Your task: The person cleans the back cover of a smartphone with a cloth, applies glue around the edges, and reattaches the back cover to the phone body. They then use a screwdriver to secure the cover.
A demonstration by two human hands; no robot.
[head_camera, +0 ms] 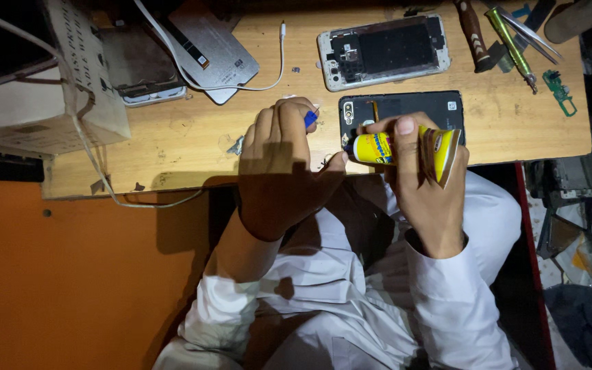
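My right hand (425, 183) grips a yellow glue tube (405, 148) with a crumpled end, its nozzle pointing left. My left hand (284, 164) is closed around a small blue object (310, 118), likely the tube's cap, held just left of the nozzle. Under both hands, at the wooden table's (193, 140) near edge, lies a black phone back cover (405, 108). Beyond it rests an opened phone (384, 51) with a white frame and its insides showing.
A cardboard box (42, 82) stands at far left, with a white cable (241, 85) running across grey phone plates (217, 44). Screwdrivers (508, 38), tweezers and a small green circuit part (559, 89) lie at the far right. An orange floor lies left below.
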